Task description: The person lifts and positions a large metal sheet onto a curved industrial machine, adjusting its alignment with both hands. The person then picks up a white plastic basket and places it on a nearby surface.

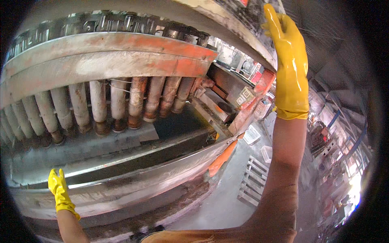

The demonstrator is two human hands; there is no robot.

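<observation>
Yellow, glossy rubber sheathes the right hand (289,60), which is raised high at the upper right on a nearly upright forearm. Its index finger stands straight up, while the other fingers appear folded; whether anything is pinched between them I cannot tell. It is beside the pale cream-and-grey overhead metal housing (233,24), near a dark smudged face (255,18) on it, and contact between them cannot be made out.

The left hand (60,192), in a matching yellow rubber glove, is low at the far left. Its fingers point upward with a gap showing between them, and no object shows in their grasp. It overlaps the long, curved grey metal front rim (142,186) of the machine; whether it touches that rim is unclear.

The machine fills the left and middle of the view. A thick, worn steel beam (105,62), painted grey with orange-red patches, spans its upper part, and a row of round, grey-and-rust metal columns (98,101) hangs beneath it. Their lower ends meet or stand just above a flat, dull grey bed (89,146) behind the rim.

At the machine's right end, a bright orange flexible piece (223,160) hangs against its outer side. Beyond, a pale slatted pallet (253,180) lies on the grey floor (219,202), with a white rectangular tray (252,134) near it.
</observation>
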